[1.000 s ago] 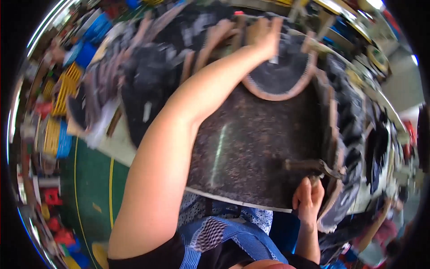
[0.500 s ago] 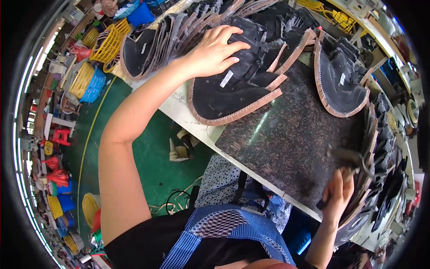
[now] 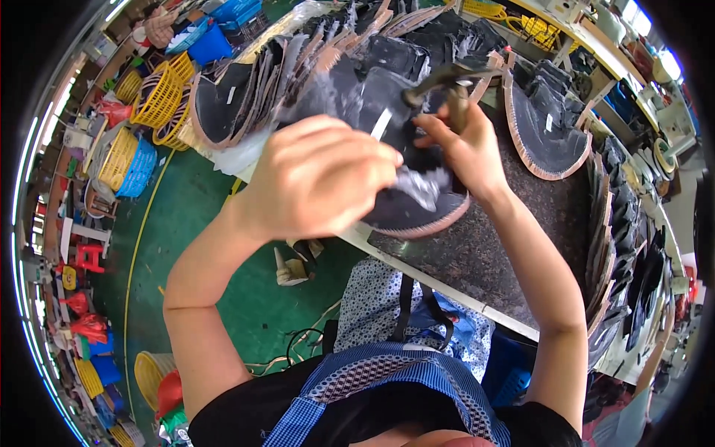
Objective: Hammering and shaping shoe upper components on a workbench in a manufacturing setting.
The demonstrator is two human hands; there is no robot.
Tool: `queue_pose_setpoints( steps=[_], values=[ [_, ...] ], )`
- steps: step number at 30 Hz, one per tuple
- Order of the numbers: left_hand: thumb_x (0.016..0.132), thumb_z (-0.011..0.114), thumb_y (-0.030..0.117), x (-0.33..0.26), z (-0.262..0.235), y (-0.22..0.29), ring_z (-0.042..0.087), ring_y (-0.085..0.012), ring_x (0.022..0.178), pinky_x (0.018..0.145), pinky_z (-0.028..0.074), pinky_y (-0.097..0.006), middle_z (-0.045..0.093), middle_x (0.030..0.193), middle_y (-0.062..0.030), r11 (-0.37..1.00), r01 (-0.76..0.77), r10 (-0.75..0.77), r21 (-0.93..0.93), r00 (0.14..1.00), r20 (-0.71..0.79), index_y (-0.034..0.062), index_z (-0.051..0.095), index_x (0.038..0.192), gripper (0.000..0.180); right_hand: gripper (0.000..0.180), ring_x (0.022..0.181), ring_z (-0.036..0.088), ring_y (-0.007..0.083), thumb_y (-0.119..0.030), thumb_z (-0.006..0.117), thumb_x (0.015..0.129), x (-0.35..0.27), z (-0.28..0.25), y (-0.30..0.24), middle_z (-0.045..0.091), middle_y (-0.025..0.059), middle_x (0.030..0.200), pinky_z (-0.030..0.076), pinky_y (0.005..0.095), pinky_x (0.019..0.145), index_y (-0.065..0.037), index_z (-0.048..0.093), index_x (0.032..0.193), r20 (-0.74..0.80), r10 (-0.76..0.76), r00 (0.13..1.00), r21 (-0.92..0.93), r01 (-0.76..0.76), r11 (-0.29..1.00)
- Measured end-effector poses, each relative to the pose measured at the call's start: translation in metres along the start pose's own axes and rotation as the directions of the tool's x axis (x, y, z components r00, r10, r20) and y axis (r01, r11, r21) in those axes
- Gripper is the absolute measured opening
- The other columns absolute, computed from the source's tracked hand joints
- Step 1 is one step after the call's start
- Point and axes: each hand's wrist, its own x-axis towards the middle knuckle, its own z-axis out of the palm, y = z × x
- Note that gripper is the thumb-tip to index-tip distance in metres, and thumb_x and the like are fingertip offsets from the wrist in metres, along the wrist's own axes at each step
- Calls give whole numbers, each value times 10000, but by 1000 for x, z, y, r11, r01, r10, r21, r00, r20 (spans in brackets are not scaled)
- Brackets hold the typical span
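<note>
A black shoe upper (image 3: 391,93) with a tan stitched rim and a white label lies in front of me at the table's left part, partly smeared by motion. My left hand (image 3: 320,179) is over its near left side, fingers curled closed; what they pinch is hidden. A greyish frayed bit (image 3: 423,188) shows beside its fingertips. My right hand (image 3: 473,149) grips the short handle of a hammer (image 3: 439,78), head raised over the upper. Its thumb and fingertip reach the black material near the label.
Stacked uppers (image 3: 227,100) stand at the far left, more (image 3: 629,223) line the right edge. One upper (image 3: 547,123) rests at the far right of the dark stone slab (image 3: 477,264). Yellow baskets (image 3: 158,93) and blue ones stand left, beyond the green floor (image 3: 223,357).
My right hand has brought the hammer from the slab's right side up to the upper. My left hand has come nearer and closed. The upper has shifted and turned.
</note>
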Motion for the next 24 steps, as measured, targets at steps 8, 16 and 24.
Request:
queue_pose_setpoints(
  steps=[8,16,24],
  values=[
    [794,708,40,18,-15,38,587,-107,899,804,474,-244,628,1017,-70,624,471,-595,-624,804,13,-4,512,1171,427,351,797,671,268,-269,743,842,23,18,59,678,165,834,522,384,727,25,592,961,-159,-150,976,-381,80,921],
    [861,696,106,17,55,24,472,-177,1295,1121,317,-357,546,1401,-100,326,523,-585,-787,766,267,-1,422,1451,659,757,985,690,225,-636,419,980,-118,-88,-32,677,158,1157,575,384,889,33,548,1308,57,398,916,738,-307,601],
    [902,607,98,42,109,36,559,-125,1138,991,449,-293,598,1254,-51,-222,789,-154,-573,552,820,-20,588,1265,382,494,907,717,222,-49,689,852,-209,-111,-89,691,166,1092,591,336,843,83,497,1288,-98,635,766,487,-520,702]
  ],
)
